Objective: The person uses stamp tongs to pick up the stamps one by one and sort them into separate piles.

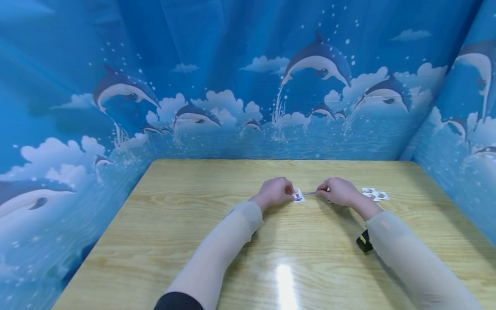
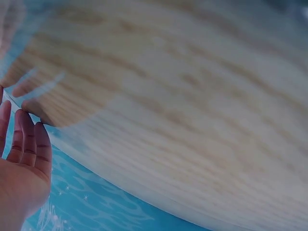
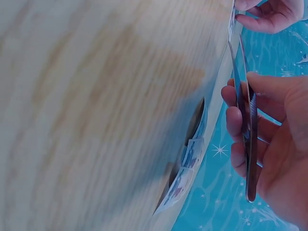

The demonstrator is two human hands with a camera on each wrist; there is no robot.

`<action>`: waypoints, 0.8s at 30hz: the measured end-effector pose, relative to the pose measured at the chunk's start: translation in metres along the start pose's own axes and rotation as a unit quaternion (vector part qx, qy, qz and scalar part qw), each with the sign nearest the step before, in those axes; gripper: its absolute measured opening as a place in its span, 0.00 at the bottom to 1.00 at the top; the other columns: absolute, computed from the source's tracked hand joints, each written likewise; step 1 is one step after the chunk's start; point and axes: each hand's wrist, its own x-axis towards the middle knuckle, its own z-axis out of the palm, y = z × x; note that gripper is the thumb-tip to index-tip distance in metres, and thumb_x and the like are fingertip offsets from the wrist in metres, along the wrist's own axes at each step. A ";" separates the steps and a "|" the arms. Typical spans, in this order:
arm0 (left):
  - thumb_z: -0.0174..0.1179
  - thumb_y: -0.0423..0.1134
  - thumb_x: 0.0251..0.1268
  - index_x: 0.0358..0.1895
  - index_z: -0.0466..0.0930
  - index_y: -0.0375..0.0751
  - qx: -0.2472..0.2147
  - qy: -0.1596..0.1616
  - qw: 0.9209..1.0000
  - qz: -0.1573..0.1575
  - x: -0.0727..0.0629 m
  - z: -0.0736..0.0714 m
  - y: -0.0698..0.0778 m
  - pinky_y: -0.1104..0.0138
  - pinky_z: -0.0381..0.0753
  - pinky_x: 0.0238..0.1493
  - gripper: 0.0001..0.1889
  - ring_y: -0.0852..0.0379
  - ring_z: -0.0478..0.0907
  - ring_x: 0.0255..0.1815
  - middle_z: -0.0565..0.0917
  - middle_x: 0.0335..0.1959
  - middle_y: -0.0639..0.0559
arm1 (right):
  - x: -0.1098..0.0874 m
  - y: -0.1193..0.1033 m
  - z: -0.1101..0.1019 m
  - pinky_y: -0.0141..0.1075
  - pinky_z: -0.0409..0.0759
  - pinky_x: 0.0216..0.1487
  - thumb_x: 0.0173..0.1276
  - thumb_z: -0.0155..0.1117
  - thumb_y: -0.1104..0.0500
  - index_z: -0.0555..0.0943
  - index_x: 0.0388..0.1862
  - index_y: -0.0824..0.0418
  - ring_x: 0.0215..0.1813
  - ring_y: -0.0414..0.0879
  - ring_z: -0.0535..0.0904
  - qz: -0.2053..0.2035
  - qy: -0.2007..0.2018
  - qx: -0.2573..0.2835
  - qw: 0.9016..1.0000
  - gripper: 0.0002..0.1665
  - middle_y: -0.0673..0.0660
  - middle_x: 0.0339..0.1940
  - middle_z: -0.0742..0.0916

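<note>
My left hand (image 1: 276,190) pinches the left edge of a small white card printed with colored figures (image 1: 298,196), like a sticker piece. Metal tweezers (image 3: 248,120) are held between thumb and fingers of my right hand (image 1: 338,191). Their tips point left at the card's right edge, slightly apart in the right wrist view, where the card (image 3: 232,21) appears edge-on by the left fingertips. The left wrist view has the left hand (image 2: 26,159) at its edge, with the card out of sight.
Several small printed pieces (image 1: 376,195) lie on the wooden table (image 1: 174,224) right of my right hand. In the right wrist view, some pieces (image 3: 179,185) curl up from the surface. A blue dolphin-print curtain (image 1: 232,77) surrounds the table's back and sides.
</note>
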 end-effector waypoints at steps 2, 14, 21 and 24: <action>0.66 0.50 0.63 0.37 0.82 0.53 0.002 0.001 1.000 0.000 0.000 0.000 0.000 0.68 0.74 0.43 0.08 0.65 0.74 0.36 0.78 0.32 0.63 | 0.000 0.000 0.000 0.48 0.77 0.41 0.71 0.61 0.57 0.86 0.48 0.64 0.33 0.44 0.78 0.001 -0.004 0.005 1.000 0.14 0.57 0.39 0.87; 0.65 0.50 0.64 0.46 0.85 0.53 0.000 0.003 1.000 -0.002 0.001 0.002 0.000 0.67 0.75 0.46 0.11 0.64 0.76 0.40 0.80 0.37 0.62 | -0.005 -0.002 -0.004 0.54 0.77 0.49 0.71 0.60 0.57 0.85 0.48 0.65 0.37 0.46 0.81 0.000 -0.028 0.023 0.999 0.15 0.62 0.45 0.87; 0.65 0.50 0.64 0.47 0.86 0.51 0.001 0.002 1.000 -0.004 0.001 0.001 0.000 0.68 0.75 0.49 0.13 0.63 0.78 0.42 0.82 0.39 0.61 | -0.013 -0.002 -0.008 0.55 0.75 0.52 0.69 0.61 0.59 0.87 0.44 0.65 0.44 0.55 0.81 -0.019 -0.030 -0.001 0.999 0.13 0.60 0.41 0.87; 0.66 0.50 0.63 0.47 0.86 0.51 0.002 0.003 1.000 0.001 0.002 0.002 -0.002 0.69 0.75 0.48 0.13 0.64 0.78 0.42 0.82 0.39 0.61 | -0.013 -0.003 -0.007 0.52 0.76 0.47 0.69 0.61 0.58 0.87 0.44 0.65 0.36 0.49 0.80 -0.014 -0.036 0.013 0.999 0.13 0.60 0.42 0.87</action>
